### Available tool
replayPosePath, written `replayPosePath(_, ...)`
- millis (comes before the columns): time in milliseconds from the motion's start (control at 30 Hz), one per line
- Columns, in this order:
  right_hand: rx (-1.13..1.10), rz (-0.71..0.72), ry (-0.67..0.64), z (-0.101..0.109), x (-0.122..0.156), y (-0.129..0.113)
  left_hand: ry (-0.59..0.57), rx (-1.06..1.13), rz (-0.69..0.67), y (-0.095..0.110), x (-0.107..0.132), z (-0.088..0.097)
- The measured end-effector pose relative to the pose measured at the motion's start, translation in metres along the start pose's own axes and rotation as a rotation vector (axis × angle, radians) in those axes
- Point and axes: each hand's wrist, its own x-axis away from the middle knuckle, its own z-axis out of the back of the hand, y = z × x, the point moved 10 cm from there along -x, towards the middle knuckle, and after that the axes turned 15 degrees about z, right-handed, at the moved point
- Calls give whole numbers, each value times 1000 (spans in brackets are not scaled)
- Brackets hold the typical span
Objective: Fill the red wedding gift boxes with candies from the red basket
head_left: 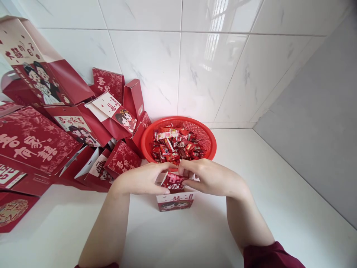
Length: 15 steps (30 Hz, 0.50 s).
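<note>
A small red and white paper gift box (pixel 175 203) stands on the white tabletop, its top open towards me. My left hand (pixel 143 178) is closed around the box's left side, thumb in front and fingers behind the rim. A red candy packet (pixel 174 182) with white print pokes out of the opening. At its right edge, my right hand (pixel 210 176) is closed with curled fingers and thumb against the packet. Just behind both hands is a red plastic basket (pixel 210 149) holding many wrapped candies (pixel 175 143). The box's back wall is partly hidden by my fingers.
Several red gift boxes with printed couples and characters are piled at the left, including a tall box (pixel 55 67) and a flat-faced box (pixel 36 141). A marble-look tiled wall (pixel 145 56) rises behind the basket. A grey wall (pixel 315 111) borders the white table (pixel 264 186).
</note>
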Motion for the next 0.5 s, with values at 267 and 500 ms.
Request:
replayPosePath(267, 110, 47, 19, 5, 7, -14, -56, 84, -12, -2, 1, -5)
replayPosePath(500, 184, 83, 32, 1, 12, -37, -123, 220, 36, -16, -4, -18)
